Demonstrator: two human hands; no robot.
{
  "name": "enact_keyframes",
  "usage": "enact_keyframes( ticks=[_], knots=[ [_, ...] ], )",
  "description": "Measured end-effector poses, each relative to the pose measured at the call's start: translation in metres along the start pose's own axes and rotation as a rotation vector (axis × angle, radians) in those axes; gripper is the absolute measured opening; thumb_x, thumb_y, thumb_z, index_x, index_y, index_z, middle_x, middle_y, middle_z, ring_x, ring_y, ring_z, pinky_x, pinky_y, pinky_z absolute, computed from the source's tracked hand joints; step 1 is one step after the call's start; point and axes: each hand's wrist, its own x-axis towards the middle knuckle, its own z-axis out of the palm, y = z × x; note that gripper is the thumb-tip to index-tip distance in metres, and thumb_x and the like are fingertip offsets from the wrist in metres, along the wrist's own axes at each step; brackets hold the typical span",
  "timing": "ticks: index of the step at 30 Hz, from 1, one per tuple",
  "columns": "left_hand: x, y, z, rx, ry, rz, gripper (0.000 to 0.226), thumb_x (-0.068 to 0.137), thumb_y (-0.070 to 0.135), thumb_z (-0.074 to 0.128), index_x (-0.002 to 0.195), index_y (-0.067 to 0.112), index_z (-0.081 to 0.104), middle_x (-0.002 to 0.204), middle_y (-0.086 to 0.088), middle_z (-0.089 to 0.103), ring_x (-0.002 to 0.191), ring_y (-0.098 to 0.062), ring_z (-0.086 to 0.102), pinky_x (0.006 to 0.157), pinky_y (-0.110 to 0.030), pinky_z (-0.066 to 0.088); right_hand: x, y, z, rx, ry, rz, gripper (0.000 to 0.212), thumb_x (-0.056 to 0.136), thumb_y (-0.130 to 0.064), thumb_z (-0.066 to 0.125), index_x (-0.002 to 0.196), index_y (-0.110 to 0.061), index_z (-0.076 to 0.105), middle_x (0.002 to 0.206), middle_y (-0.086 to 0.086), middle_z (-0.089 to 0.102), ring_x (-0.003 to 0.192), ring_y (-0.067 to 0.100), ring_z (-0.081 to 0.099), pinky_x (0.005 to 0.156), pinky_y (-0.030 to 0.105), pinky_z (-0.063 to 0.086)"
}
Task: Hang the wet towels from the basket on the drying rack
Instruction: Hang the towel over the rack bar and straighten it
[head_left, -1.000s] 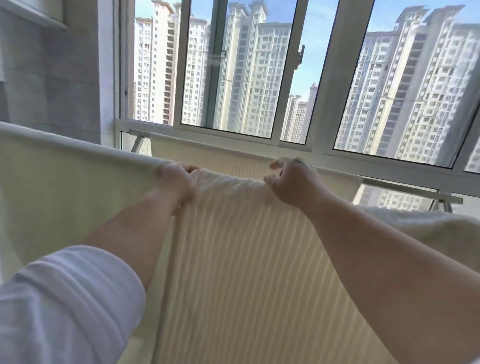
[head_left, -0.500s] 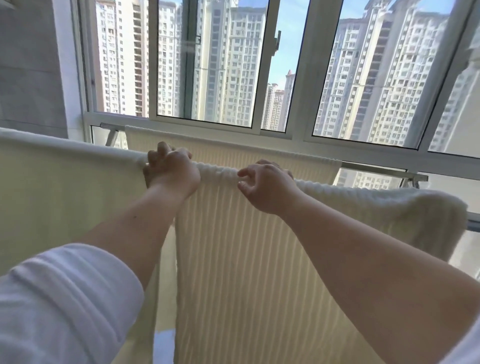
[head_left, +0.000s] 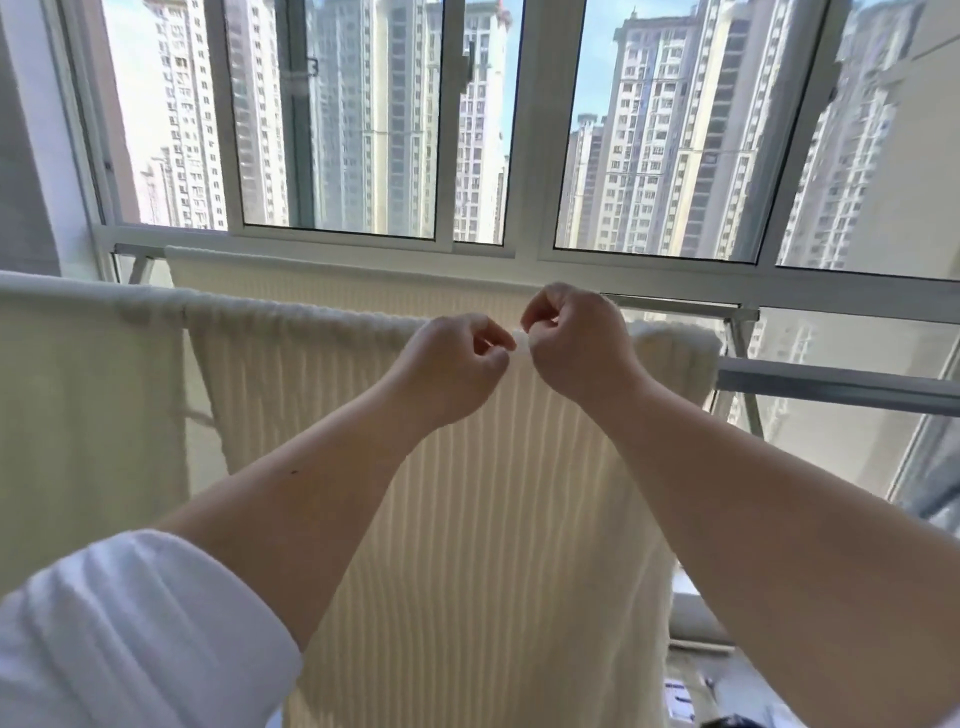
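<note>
Head view: looks forward over both forearms at a drying rack (head_left: 831, 384) in front of a window (head_left: 524, 156); tall apartment blocks fill the glass
Ribbed towel: a cream ribbed towel (head_left: 467, 519) is draped over the near rail and hangs straight down in front of the person; its folded top edge runs along the rail from the left, behind both hands, to a bunched right corner (head_left: 675, 343)
Left hand: the left hand (head_left: 452, 369) is at the towel's top edge near the middle; fingers curled inward, thumb and fingertips pinched together on the fold
Right hand: the right hand (head_left: 576, 343) sits just beside the left, almost touching it; fingers curled, thumb and forefinger pinching the same top edge
Left towel: a smoother cream towel (head_left: 88, 415) hangs on the same rail, just beside the ribbed one, their edges overlapping at the top
Far towel: another ribbed cream towel (head_left: 337, 286) hangs on the far rail, close under the window frame
Rack: bare grey metal rail shows to the right of the bunched corner; a thinner far rail (head_left: 685, 309) and a slanted support lie behind it
Sleeve: a white rolled sleeve (head_left: 119, 634) covers the left upper arm at the bottom left; the right forearm is bare
Basket: not in view
Floor: small items at the lower right, too blurred to name
</note>
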Motion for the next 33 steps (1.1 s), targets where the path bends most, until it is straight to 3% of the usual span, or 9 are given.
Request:
enact_keyframes(
  ticks=[8, 11, 14, 17, 19, 23, 26, 29, 33],
  knots=[
    [-0.023, 0.071, 0.135, 0.002, 0.039, -0.090, 0.014, 0.081, 0.032, 0.062, 0.078, 0.019, 0.060, 0.070, 0.009, 0.058, 0.070, -0.012, 0.057, 0.060, -0.025, 0.044, -0.038, 0.135, -0.082, 0.077, 0.099, 0.103, 0.015, 0.080, -0.011, 0.052, 0.081, -0.013, 0.067, 0.077, 0.002, 0.064, 0.076, 0.020, 0.059, 0.070, 0.025, 0.044],
    [-0.032, 0.082, 0.170, 0.084, 0.037, -0.164, 0.036, 0.075, 0.048, 0.067, 0.094, 0.020, 0.057, 0.086, 0.006, 0.058, 0.080, -0.013, 0.057, 0.068, -0.028, 0.046, -0.047, 0.172, -0.088, 0.186, -0.107, 0.277, 0.014, 0.084, -0.021, 0.056, 0.095, -0.017, 0.063, 0.089, 0.002, 0.066, 0.083, 0.021, 0.061, 0.075, 0.029, 0.047],
    [-0.036, 0.087, 0.184, 0.123, 0.021, -0.255, 0.067, 0.066, 0.056, 0.071, 0.117, 0.018, 0.049, 0.113, -0.003, 0.050, 0.096, -0.024, 0.059, 0.082, -0.037, 0.051, -0.056, 0.180, -0.083, 0.570, -0.481, 0.493, 0.021, 0.086, -0.026, 0.060, 0.107, -0.023, 0.059, 0.107, 0.006, 0.067, 0.090, 0.019, 0.062, 0.077, 0.033, 0.049],
    [-0.037, 0.085, 0.185, 0.188, -0.005, -0.303, 0.081, 0.069, 0.043, 0.074, 0.133, 0.017, 0.032, 0.132, -0.009, 0.037, 0.114, -0.029, 0.051, 0.095, -0.037, 0.045, -0.062, 0.173, -0.068, 0.729, -0.593, 0.352, 0.028, 0.074, -0.018, 0.059, 0.099, -0.028, 0.066, 0.093, -0.001, 0.068, 0.088, 0.018, 0.061, 0.075, 0.029, 0.047],
    [-0.035, 0.083, 0.182, 0.187, 0.024, -0.294, 0.072, 0.078, 0.030, 0.069, 0.136, 0.013, 0.029, 0.129, -0.010, 0.043, 0.112, -0.027, 0.051, 0.088, -0.028, 0.043, -0.061, 0.167, -0.062, 0.803, -0.595, 0.254, 0.034, 0.067, -0.009, 0.051, 0.091, -0.024, 0.070, 0.084, -0.002, 0.068, 0.086, 0.015, 0.062, 0.075, 0.026, 0.046],
    [-0.031, 0.082, 0.164, -0.026, 0.166, -0.290, 0.016, 0.089, 0.022, 0.052, 0.104, 0.019, 0.048, 0.082, 0.011, 0.052, 0.082, -0.016, 0.057, 0.065, -0.024, 0.040, -0.057, 0.167, -0.062, 0.821, -0.413, 0.275, 0.034, 0.080, 0.005, 0.051, 0.073, -0.023, 0.068, 0.075, -0.006, 0.064, 0.067, 0.007, 0.057, 0.062, 0.014, 0.044],
    [-0.022, 0.083, 0.144, -0.151, 0.206, -0.312, 0.015, 0.091, 0.024, 0.045, 0.105, 0.021, 0.049, 0.090, 0.004, 0.059, 0.079, -0.012, 0.057, 0.060, -0.025, 0.044, -0.052, 0.187, -0.059, 0.563, -0.211, 0.425, 0.022, 0.083, -0.004, 0.052, 0.076, -0.021, 0.066, 0.075, -0.004, 0.063, 0.065, 0.012, 0.054, 0.055, 0.021, 0.041],
    [-0.013, 0.088, 0.134, -0.139, 0.250, -0.218, 0.027, 0.091, 0.012, 0.037, 0.116, 0.020, 0.043, 0.095, 0.000, 0.058, 0.073, -0.009, 0.055, 0.054, -0.020, 0.042, -0.049, 0.206, -0.059, 0.597, -0.184, 0.517, 0.019, 0.085, -0.012, 0.060, 0.103, -0.019, 0.063, 0.100, 0.001, 0.068, 0.090, 0.021, 0.063, 0.075, 0.030, 0.048],
    [-0.010, 0.089, 0.128, 0.199, 0.224, 0.265, 0.024, 0.084, 0.013, 0.035, 0.104, 0.024, 0.044, 0.100, -0.008, 0.053, 0.080, -0.015, 0.051, 0.059, -0.020, 0.038, -0.049, 0.204, -0.049, 0.571, -0.272, 0.417, 0.063, 0.081, -0.027, 0.072, 0.136, -0.020, 0.043, 0.129, -0.005, 0.055, 0.109, 0.017, 0.057, 0.090, 0.033, 0.046]
  ],
)
